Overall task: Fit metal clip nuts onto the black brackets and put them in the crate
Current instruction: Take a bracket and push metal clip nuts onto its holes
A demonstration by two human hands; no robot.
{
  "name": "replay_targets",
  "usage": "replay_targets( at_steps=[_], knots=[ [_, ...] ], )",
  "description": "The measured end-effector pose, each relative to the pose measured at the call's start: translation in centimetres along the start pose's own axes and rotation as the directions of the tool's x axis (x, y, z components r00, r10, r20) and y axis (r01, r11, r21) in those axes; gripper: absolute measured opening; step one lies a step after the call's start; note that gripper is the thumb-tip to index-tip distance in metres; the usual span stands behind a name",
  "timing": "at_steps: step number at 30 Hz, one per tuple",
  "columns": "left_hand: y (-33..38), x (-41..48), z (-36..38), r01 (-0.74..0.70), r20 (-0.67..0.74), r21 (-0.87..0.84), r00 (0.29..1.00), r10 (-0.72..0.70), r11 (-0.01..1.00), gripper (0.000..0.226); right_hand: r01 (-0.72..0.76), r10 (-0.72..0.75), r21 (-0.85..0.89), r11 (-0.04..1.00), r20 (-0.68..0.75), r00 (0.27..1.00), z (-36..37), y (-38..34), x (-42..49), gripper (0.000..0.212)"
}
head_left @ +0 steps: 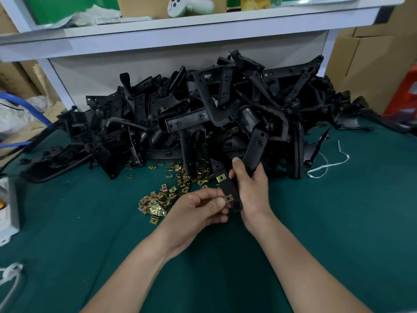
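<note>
Gripping a black bracket near the middle of the green mat, the right hand has its fingers curled round the strip's right edge and its thumb raised toward the far end. The bracket is held tilted, its far end leaning left, just on the near side of the heap of black brackets. One brass clip nut sits clipped on its left edge, toward the far end. The left hand pinches a second clip nut between thumb and forefinger, touching the bracket's left edge close to its near end; whether it is fully seated cannot be told. The other left fingers are curled loosely underneath. Loose clip nuts lie scattered on the mat left of the hands and up to the foot of the heap. A white string lies on the mat to the right, and a white shelf unit stands behind the heap.
</note>
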State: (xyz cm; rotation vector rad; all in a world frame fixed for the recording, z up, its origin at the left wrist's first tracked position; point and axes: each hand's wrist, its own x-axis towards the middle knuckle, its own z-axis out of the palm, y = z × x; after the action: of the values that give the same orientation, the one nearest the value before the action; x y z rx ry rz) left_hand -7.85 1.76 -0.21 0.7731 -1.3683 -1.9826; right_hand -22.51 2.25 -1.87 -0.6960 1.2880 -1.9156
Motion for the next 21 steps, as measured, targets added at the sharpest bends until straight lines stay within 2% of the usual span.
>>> replay_targets(
  at_steps=[7,12,17,21],
  knots=[
    [-0.29,-0.06,0.1,-0.045,0.019,0.15,0.999,0.043,0.988,0.014,0.056,-0.056,-0.032,0.998,0.01,0.998,0.28,-0.07,-0.55,0.01],
    [-0.53,0.1,0.05,-0.065,0.011,0.168,0.998,0.065,0.984,0.016,0.093,-0.092,-0.073,0.993,0.025,0.995,0.38,-0.07,-0.84,0.008],
    [-0.98,0.34,-0.11,-0.095,-0.006,0.217,0.995,0.099,0.972,0.029,0.116,-0.117,-0.109,0.987,-0.004,0.993,0.36,-0.04,-0.85,0.009],
    [-0.86,0.21,-0.05,-0.109,0.001,0.216,0.994,0.111,0.97,0.016,0.099,-0.102,-0.102,0.99,-0.031,0.994,0.3,-0.12,-0.66,0.013]
  ],
)
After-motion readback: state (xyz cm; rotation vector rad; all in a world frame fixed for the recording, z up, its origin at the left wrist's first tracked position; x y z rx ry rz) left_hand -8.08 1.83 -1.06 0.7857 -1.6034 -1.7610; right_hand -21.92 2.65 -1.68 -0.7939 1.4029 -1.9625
